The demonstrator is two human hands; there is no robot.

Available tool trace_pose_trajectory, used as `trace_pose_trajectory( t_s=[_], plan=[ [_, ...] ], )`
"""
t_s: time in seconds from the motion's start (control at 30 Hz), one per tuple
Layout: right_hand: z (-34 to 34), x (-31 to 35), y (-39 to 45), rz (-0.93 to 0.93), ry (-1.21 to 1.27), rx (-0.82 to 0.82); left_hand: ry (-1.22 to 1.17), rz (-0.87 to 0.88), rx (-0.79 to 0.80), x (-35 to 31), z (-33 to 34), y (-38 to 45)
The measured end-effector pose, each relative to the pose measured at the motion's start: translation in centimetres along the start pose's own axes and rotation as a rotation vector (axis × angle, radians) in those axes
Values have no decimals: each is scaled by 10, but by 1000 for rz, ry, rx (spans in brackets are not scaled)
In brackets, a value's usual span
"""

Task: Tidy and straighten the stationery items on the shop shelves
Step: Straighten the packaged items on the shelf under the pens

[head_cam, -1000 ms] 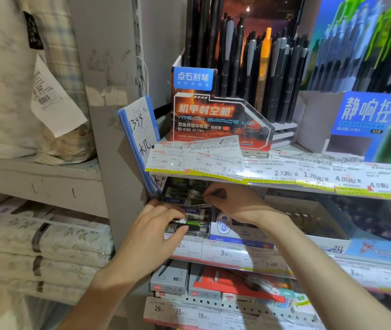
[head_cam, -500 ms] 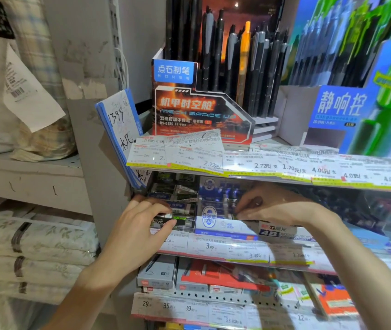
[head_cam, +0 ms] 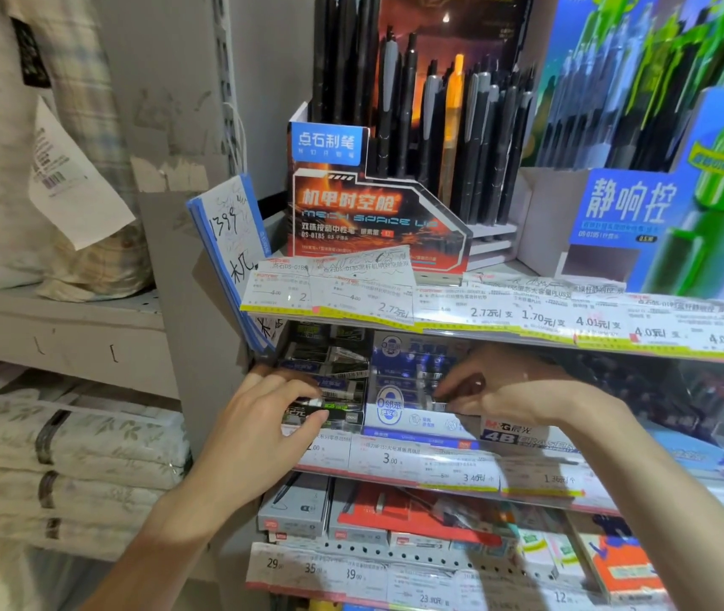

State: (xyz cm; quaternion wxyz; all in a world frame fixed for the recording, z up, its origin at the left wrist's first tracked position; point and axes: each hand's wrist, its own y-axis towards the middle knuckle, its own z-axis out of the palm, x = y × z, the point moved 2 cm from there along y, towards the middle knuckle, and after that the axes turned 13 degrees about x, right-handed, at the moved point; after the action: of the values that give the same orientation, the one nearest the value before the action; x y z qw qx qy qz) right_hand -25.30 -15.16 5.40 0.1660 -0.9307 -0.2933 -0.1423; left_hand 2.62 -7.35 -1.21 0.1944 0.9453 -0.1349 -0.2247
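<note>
On the middle shelf stands a black display box of erasers (head_cam: 334, 390) with green labels. My left hand (head_cam: 259, 421) grips its front left corner, thumb on the front and fingers over the top. Right beside it is a blue and white eraser box (head_cam: 395, 410). My right hand (head_cam: 514, 394) reaches under the upper shelf, its curled fingertips pinching a small eraser at that box's right side. A 4B eraser box (head_cam: 510, 434) sits just under my right wrist.
The shelf above carries a red and black pen display (head_cam: 378, 213), a blue pen display (head_cam: 642, 205) and a strip of price tags (head_cam: 483, 310). A blue clipboard (head_cam: 228, 244) hangs at the left post. Boxed pens (head_cam: 303, 509) fill the lower shelf; folded bedding (head_cam: 65, 438) lies at left.
My right hand has moved right, from the black eraser box to the blue and white one. My left hand has kept its grip on the black box.
</note>
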Motion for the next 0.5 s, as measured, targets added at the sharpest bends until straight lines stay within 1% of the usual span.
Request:
trace_pose_trajectory(
  t_s=[0.1,0.2,0.27,0.43,0.5],
  plan=[
    [3,-2,1,4,52,-54,5,0,4,0,-1,0],
    [2,4,1,20,149,-175,17,17,2,0,-1,0],
    [1,17,3,-19,157,-227,18,6,8,1,-1,0],
    [6,57,18,-77,139,-189,17,-10,5,1,-5,-2],
    [12,72,25,-127,70,-201,17,1,6,1,-7,-3]
  ],
)
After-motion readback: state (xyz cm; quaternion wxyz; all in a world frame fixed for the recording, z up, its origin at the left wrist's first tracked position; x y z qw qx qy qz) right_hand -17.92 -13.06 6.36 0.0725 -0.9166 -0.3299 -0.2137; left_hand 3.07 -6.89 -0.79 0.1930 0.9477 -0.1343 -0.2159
